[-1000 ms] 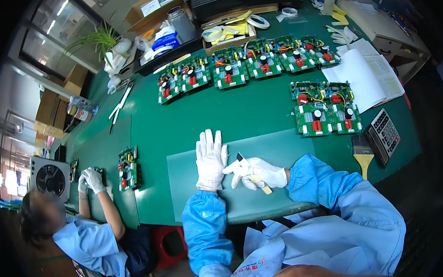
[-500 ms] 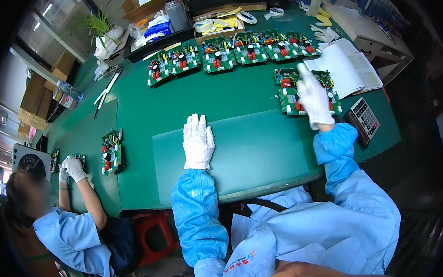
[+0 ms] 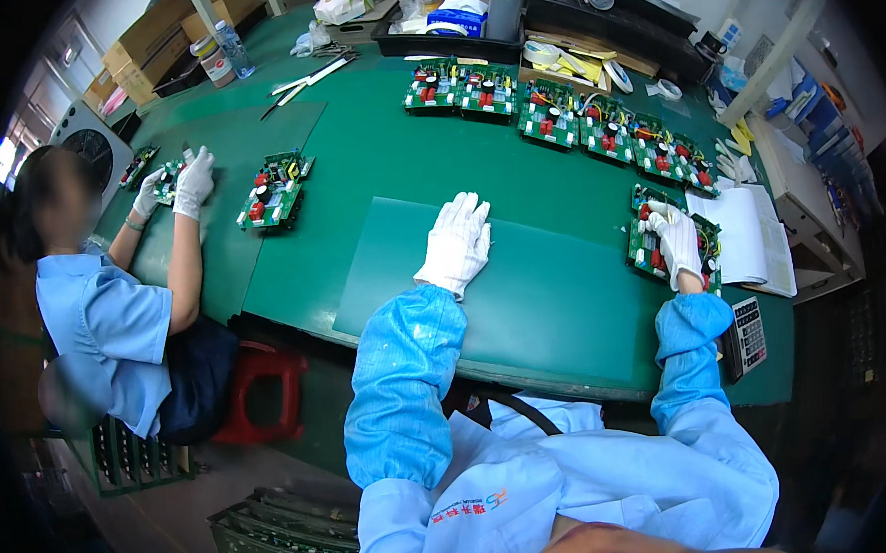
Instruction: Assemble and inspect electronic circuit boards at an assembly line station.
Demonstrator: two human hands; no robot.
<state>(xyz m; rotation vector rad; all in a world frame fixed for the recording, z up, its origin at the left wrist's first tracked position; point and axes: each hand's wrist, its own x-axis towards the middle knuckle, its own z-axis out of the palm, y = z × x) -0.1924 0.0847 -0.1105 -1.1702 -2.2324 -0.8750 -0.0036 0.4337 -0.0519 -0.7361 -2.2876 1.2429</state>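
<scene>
My left hand, in a white glove, lies flat on the smooth sheet covering part of the green table. Its fingers are stretched out and it holds nothing. At the right, my right hand, also gloved, is over green circuit boards with red, black and white parts. Its fingers are bent down and closed on a board; the fingertips are partly hidden among the components. Several similar circuit boards stand in a row along the far side.
An open paper booklet and a calculator lie beside the right-hand boards. A lone circuit board is at the left. Beyond it a co-worker handles another board. A black tray and a box of tape stand at the back.
The view has swung, shifting the table and co-worker in the picture. My right hand has come down onto the boards from a blurred reach above them. My left hand stays flat on the sheet.
</scene>
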